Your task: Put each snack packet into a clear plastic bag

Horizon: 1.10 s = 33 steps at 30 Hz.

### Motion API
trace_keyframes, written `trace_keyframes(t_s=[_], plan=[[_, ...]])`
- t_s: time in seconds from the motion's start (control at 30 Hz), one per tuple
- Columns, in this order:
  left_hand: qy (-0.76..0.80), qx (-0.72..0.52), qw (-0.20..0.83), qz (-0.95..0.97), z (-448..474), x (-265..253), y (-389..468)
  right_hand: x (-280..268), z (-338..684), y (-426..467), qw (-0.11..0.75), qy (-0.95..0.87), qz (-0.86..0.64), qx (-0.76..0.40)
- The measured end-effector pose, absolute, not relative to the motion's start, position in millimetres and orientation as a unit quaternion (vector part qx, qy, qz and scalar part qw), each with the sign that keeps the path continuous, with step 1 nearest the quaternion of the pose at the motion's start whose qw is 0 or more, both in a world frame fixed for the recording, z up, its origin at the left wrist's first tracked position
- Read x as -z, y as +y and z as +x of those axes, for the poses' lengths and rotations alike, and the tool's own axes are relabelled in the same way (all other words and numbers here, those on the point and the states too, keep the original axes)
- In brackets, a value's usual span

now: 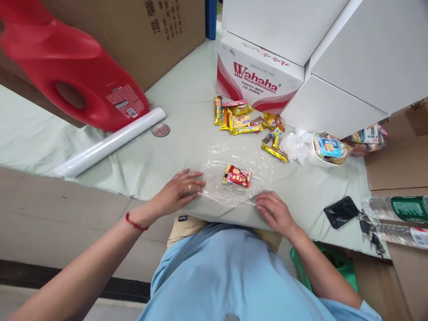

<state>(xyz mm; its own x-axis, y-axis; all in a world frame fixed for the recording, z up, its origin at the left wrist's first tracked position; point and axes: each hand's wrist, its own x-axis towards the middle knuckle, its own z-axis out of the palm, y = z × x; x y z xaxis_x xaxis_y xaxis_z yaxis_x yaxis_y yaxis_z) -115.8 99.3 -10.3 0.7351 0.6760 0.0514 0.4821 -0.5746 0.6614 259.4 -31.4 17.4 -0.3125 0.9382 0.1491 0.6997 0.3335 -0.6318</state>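
Observation:
A sheet of clear plastic film (220,196) lies crinkled on the cloth-covered table in front of me. On its middle rests a small red snack packet (239,177), with a yellow packet (228,170) partly hidden beneath it. My left hand (187,187) lies fairly flat at the film's left edge, fingers stretched out and touching it. At the near right corner, the thumb and fingers of my right hand (273,209) pinch the film's edge. Neither hand touches the packets.
Several wrapped snacks (240,118) are heaped beyond the film. A film roll (110,142) and red jug (83,71) stand left; a Wahaha carton (257,76) is behind. Rightward are a white bowl (317,154) of snacks, a black phone (339,211) and plastic bottles (377,207).

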Motion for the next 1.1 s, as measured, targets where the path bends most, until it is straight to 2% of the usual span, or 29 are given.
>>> trace_keyframes(t_s=[0.17, 0.27, 0.37, 0.5, 0.63, 0.73, 0.8, 0.97, 1.1], plan=[[0.389, -0.201, 0.413, 0.798, -88.8, -12.1, 139.9, -41.7, 276.8, 26.1, 0.218, -0.784, -0.518, -0.263], [0.450, -0.215, 0.388, 0.775, -73.7, -12.6, 165.1, -38.1, 282.8, 58.4, 0.210, -0.736, -0.560, -0.318], [0.510, -0.264, 0.291, 0.765, -68.6, -12.5, 176.2, -26.4, 283.5, 76.8, 0.208, -0.680, -0.610, -0.349], [0.590, -0.410, 0.093, 0.689, -76.4, -26.3, 153.6, -13.6, 282.1, 78.7, 0.221, -0.647, -0.631, -0.366], [0.545, -0.486, -0.051, 0.681, -66.6, -40.7, 93.7, -6.9, 282.1, 73.7, 0.240, -0.625, -0.642, -0.374], [0.389, -0.425, -0.010, 0.818, -33.0, -38.5, 53.8, -3.3, 279.8, 74.1, 0.240, -0.628, -0.637, -0.377], [0.342, -0.362, 0.028, 0.867, -5.9, -31.2, 42.6, -1.0, 277.9, 75.2, 0.239, -0.634, -0.632, -0.377], [0.431, -0.271, 0.074, 0.858, 34.6, -2.1, 57.4, 3.0, 282.6, 72.4, 0.227, -0.630, -0.654, -0.352], [0.444, -0.253, 0.079, 0.856, 37.1, 16.0, 67.4, -4.4, 289.2, 69.9, 0.145, -0.654, -0.692, -0.269]])
